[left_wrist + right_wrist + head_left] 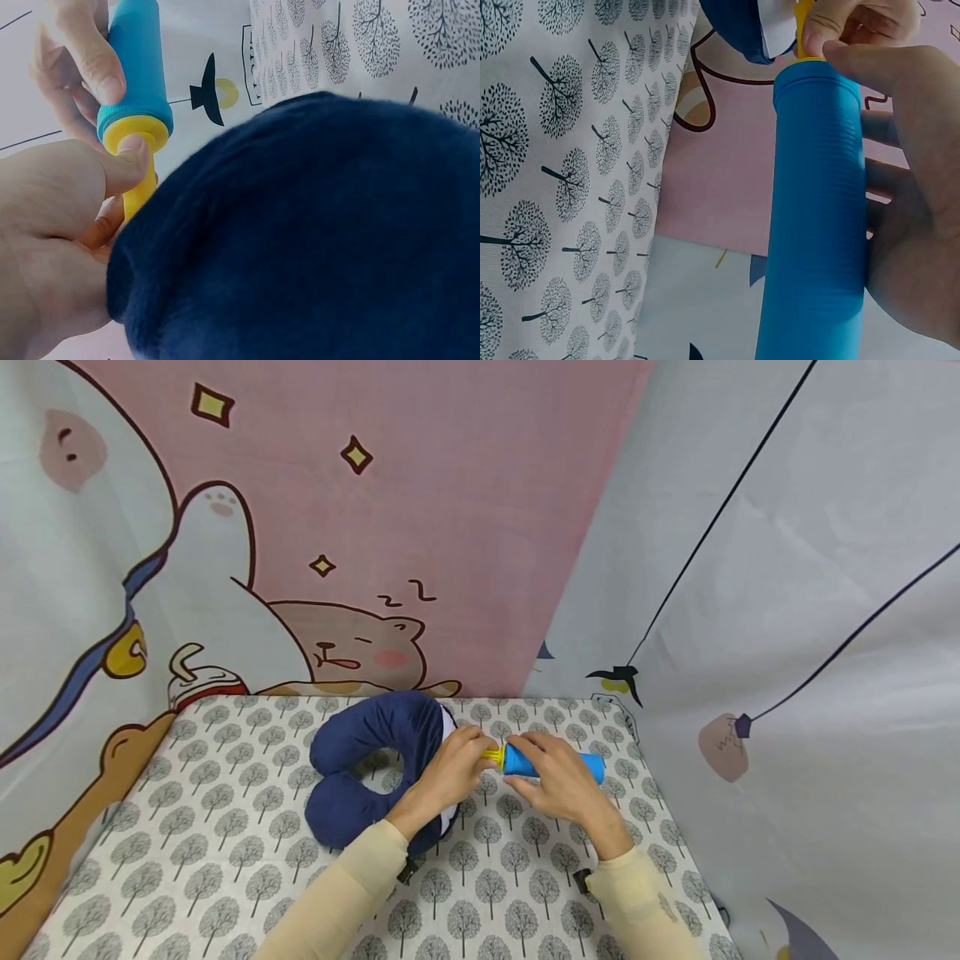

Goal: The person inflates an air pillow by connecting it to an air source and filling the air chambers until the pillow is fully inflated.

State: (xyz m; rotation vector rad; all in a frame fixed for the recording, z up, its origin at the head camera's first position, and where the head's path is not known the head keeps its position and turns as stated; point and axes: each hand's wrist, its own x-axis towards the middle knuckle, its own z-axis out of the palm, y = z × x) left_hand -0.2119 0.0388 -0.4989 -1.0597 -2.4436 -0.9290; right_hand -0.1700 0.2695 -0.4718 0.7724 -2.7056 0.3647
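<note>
A blue hand pump with a yellow rod lies across between both hands in the head view. My left hand pinches the yellow rod close to the collar, thumb on the near side. Around the blue barrel curl the fingers of my right hand, its thumb up near the yellow end. Beside and partly behind the left hand lies a navy U-shaped neck pillow, with a white band on its right side. In the left wrist view the pillow hides part of the left hand and rod.
A tree-patterned cloth covers the table. Behind it hangs a pink curtain with cartoon animals, and a pale curtain borders the right side. Cream sleeves cover both forearms, with small dark devices near the wrists.
</note>
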